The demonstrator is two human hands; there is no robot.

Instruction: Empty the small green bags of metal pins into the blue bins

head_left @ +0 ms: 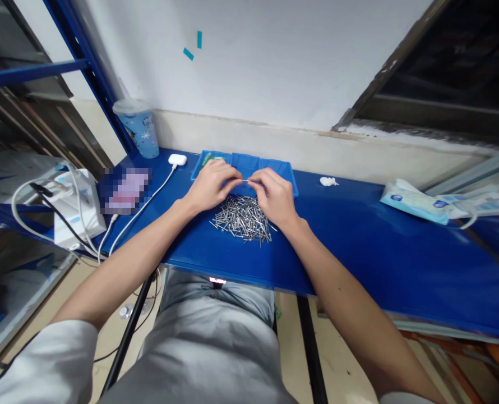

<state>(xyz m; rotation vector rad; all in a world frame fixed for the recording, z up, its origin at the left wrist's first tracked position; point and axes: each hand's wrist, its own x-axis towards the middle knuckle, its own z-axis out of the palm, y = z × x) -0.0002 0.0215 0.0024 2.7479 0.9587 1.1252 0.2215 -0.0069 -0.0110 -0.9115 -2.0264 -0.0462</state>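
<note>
Above a heap of thin silvery metal pins (244, 220), my left hand (216, 182) and my right hand (275, 193) face each other. One slim metal pin (245, 180) stretches between their fingertips, each hand pinching an end of it. Whether these pins have heads is too small to tell. Just behind the hands sits a blue divided tray (246, 160), partly covered by them. Some green pieces (207, 158) lie in its left compartment; the bottoms of the other compartments are partly hidden.
On the blue table (350, 247), a patterned cup (142, 129), a white charger (178, 160), a blurred-out phone (129, 189) and a white power strip (79, 213) with cables stand left. Right are a crumpled tissue (328, 181) and a tissue pack (417, 203). A wall rises behind.
</note>
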